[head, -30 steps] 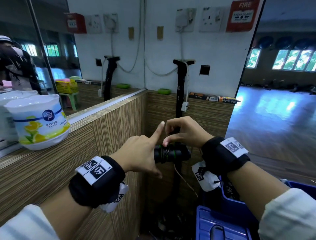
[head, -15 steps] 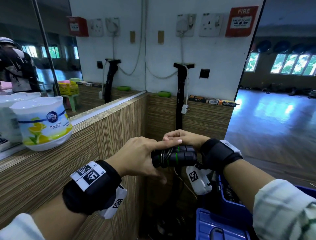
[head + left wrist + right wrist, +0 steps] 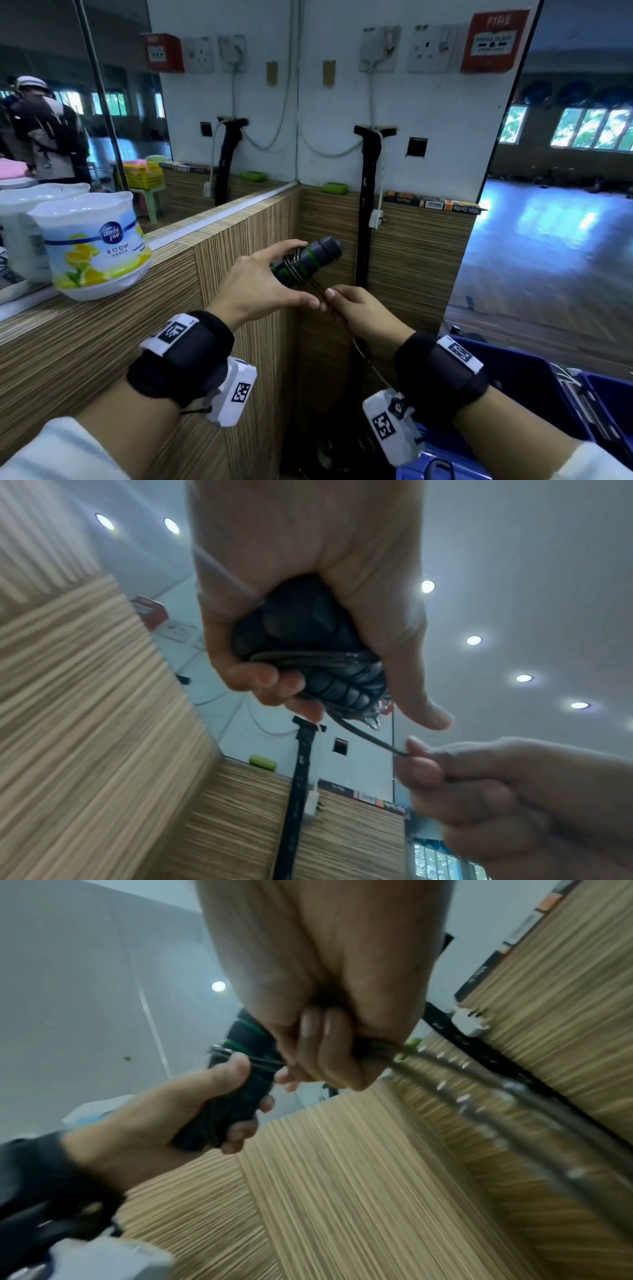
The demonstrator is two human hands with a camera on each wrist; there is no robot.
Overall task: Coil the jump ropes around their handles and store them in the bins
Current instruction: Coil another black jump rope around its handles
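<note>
Left hand (image 3: 255, 291) holds black handles (image 3: 308, 260) (green rings, rope turns); right hand (image 3: 359, 313) pinches rope (image 3: 317, 285).

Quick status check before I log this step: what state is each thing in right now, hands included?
Jump rope handles: bundled together, held off the ledge, several turns of cord already around them.
Rope cord: taut between handles and right hand, not fully wound.
Left hand: grips the handles.
Right hand: pinches the cord.
Blue bin: open, ropes already lying inside.
Air freshener: upright on the ledge.
</note>
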